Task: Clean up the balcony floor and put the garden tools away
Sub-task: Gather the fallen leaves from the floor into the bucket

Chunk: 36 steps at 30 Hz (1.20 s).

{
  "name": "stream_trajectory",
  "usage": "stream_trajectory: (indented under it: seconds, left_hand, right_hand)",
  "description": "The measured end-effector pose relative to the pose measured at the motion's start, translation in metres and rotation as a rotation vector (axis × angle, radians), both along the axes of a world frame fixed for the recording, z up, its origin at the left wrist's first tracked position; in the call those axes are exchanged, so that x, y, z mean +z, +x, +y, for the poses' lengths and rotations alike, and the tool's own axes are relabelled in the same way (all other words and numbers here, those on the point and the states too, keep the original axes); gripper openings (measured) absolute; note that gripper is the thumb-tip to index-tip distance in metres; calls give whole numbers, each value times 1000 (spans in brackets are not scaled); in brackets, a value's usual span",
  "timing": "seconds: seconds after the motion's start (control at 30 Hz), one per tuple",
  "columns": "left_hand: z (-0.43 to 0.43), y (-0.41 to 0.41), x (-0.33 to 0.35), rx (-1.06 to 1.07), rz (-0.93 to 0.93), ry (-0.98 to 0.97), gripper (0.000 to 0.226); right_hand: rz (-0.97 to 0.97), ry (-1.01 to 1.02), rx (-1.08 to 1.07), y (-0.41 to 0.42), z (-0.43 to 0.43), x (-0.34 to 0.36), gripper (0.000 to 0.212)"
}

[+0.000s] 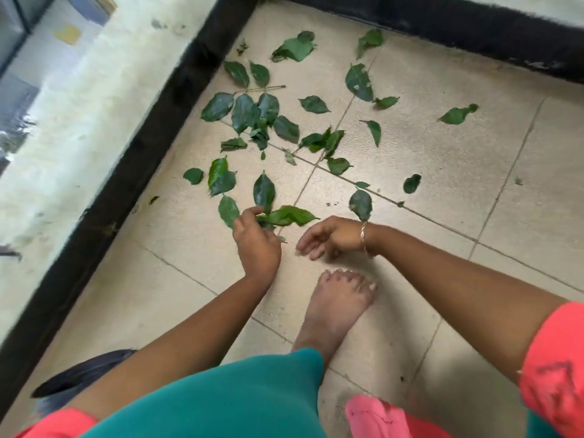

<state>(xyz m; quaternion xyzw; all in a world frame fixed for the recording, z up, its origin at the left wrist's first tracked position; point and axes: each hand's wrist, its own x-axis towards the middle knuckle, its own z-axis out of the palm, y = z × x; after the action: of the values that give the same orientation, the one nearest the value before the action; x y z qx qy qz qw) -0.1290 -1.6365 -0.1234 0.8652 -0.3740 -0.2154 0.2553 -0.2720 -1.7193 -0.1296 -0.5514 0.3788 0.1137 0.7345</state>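
Many leaves (pixel 245 112) litter the floor (pixel 442 153). The left hand (pixel 257 245) pinches some; the right hand (pixel 328 237), loosely open and empty, should gather more.

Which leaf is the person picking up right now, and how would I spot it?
Follow the black kerb on the left of the tiled floor down to the two hands. The left hand pinches the held leaf, a long, lighter green one pointing toward the right hand. The other leaves lie loose on the tiles, mostly darker; only this one is in fingers.
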Motion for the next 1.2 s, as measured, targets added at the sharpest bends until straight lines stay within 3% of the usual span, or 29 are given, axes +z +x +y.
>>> stream_trajectory:
  seconds: [0.07, 0.1, 0.2, 0.27, 0.33, 0.43, 0.5, 0.6, 0.77, 0.87, 0.93, 1.07, 1.2]
  left_hand:
    - [-1, 13, -2, 120, 11, 0, 47]
    - [-2, 21, -2, 173, 17, -1, 48]
    - [-7, 42, -5, 267, 37, 8, 49]
    - [-9, 48, -6, 249, 96, 13, 53]
    - [-12, 47, -3, 122, 204, -13, 57]
    - [-12, 48, -6, -35, 211, -99, 60]
    - [-12, 65, -11, 46, 97, -129, 60]
    - [-12, 101, -26, 190, -33, -73, 62]
    - [-14, 151, -43, 298, -115, 241, 63]
    - [-28, 149, -41, 179, -59, 49, 56]
    - [-36, 147, -40, 180, -122, -75, 52]
    - [-41, 165, -50, 576, -231, 187, 63]
    - [-56, 140, -56, 420, -190, 94, 61]
  right_hand:
    - [-39, -178, -238, 23, 8, -2, 38]
    - [-34, -415, -274, 32, 10, -4, 36]
    - [-1, -1189, 270, 63, 26, -10, 41]
    - [-104, -1403, 651, 80, 33, -14, 45]
    - [31, -1373, 906, 83, 24, -18, 51]
    - [387, -1317, 752, 68, -4, -14, 60]
    - [504, -1284, 637, 64, -12, -7, 57]
    - [364, -1285, 724, 92, -8, 6, 60]
    - [257, -1223, 883, 153, -10, 11, 69]
    - [309, -1217, 893, 160, -23, 19, 70]
    - [351, -1215, 868, 155, -35, 25, 70]
    - [382, -1194, 869, 143, -55, 33, 69]
    - [371, -1191, 888, 144, -66, 33, 66]
